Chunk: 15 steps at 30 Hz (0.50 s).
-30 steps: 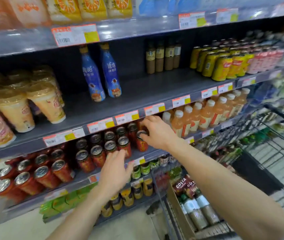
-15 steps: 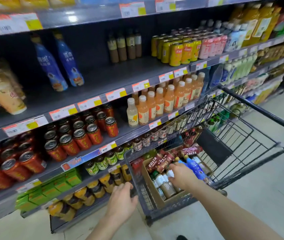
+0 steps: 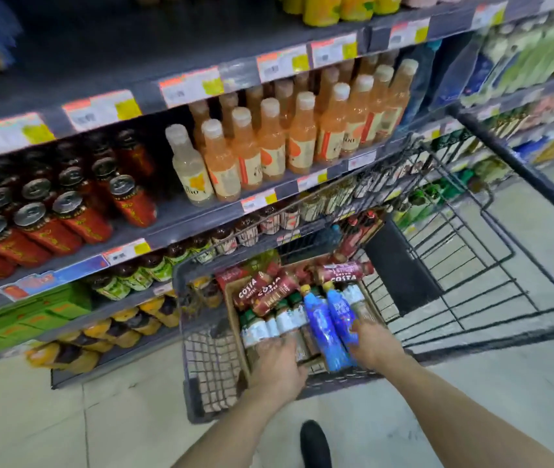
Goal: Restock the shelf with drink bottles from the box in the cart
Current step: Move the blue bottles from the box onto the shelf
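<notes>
While both hands are down in the cardboard box (image 3: 233,319) at the near-left corner of the cart (image 3: 522,168), the right hand (image 3: 375,344) curls around the lower body of the right blue bottle (image 3: 341,312). A second blue bottle (image 3: 319,319) lies touching it on the left. The left hand (image 3: 279,364) lies over the white-labelled bottles (image 3: 258,329) just left of that, and blur hides whether its fingers grip anything. Both blue bottles lie with their long axes running near to far, caps far and bases toward the person. The right hand is therefore the nearer one, and a lift up and toward the near side should free them. Costa bottles (image 3: 262,292) crowd the far end of the box. The shelf (image 3: 181,228) stands left and far of the cart, its edges close to the cart's wire rim. Its upper deck (image 3: 117,52) shows bare dark room, which looks like the easiest place to set bottles down.
</notes>
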Each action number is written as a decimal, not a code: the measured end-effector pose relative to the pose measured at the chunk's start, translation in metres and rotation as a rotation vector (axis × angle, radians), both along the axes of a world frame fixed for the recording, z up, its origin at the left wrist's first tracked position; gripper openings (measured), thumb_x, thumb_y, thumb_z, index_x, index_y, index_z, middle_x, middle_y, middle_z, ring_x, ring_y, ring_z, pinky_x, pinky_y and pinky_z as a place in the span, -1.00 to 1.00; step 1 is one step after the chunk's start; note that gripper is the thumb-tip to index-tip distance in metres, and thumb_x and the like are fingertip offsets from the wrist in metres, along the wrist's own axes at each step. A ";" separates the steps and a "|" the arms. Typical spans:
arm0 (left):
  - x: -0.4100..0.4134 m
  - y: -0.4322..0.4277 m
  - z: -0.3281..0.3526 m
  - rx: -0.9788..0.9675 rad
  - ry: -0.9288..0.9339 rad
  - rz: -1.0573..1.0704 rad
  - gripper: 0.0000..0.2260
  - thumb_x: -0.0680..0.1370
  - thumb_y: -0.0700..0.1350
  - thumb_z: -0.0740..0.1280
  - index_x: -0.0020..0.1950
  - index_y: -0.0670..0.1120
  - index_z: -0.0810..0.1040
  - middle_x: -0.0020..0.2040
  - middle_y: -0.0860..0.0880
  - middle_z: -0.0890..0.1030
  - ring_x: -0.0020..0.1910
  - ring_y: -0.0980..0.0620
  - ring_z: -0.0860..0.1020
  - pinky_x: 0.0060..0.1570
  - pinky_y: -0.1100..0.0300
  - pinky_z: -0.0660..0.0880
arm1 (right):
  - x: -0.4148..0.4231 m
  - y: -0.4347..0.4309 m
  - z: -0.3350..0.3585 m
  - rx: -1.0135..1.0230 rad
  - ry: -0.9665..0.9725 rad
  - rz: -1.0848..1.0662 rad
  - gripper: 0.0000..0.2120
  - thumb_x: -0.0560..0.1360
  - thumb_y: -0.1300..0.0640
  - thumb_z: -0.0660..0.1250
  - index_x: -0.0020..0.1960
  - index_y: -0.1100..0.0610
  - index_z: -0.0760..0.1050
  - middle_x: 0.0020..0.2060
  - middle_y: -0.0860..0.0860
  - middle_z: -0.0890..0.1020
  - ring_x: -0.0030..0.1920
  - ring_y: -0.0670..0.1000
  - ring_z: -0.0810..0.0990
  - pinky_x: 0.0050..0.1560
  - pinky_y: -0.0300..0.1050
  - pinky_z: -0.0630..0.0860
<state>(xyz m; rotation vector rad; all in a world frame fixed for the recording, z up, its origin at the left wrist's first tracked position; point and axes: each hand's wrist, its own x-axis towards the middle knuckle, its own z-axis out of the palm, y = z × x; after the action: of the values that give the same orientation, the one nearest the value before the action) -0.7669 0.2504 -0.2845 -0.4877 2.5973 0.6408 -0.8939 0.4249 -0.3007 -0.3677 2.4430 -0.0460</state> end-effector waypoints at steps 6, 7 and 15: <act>-0.049 0.040 -0.055 0.074 -0.121 0.103 -0.64 0.54 0.07 0.29 0.26 -0.09 0.46 0.23 -0.14 0.54 0.26 -0.14 0.48 0.15 0.02 0.45 | -0.033 0.010 -0.047 0.045 -0.051 -0.074 -0.53 0.43 -0.09 0.33 0.28 0.03 0.39 0.16 0.11 0.61 0.16 0.16 0.61 0.11 -0.02 0.55; -0.054 0.044 -0.064 0.082 -0.145 0.123 -0.64 0.54 0.07 0.29 0.25 -0.08 0.45 0.22 -0.13 0.56 0.23 -0.15 0.51 0.12 0.03 0.47 | -0.035 0.009 -0.055 0.053 -0.065 -0.097 -0.54 0.45 -0.11 0.32 0.28 0.05 0.39 0.17 0.12 0.61 0.17 0.16 0.61 0.13 -0.02 0.55; -0.085 0.077 -0.112 0.339 -0.261 0.555 -0.32 0.44 0.22 0.47 0.39 -0.09 0.30 0.25 -0.10 0.56 0.21 -0.12 0.54 0.11 0.14 0.43 | -0.051 -0.004 -0.089 0.036 -0.193 -0.254 -0.50 0.39 -0.16 0.41 0.21 0.09 0.45 0.09 0.07 0.65 0.10 0.11 0.63 0.04 -0.11 0.51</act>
<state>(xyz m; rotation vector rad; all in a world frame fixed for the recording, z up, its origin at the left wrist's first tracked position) -0.8523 0.3277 -0.3967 -1.1064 2.0469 1.0867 -0.9450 0.4206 -0.3894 -0.0332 2.2811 -0.1394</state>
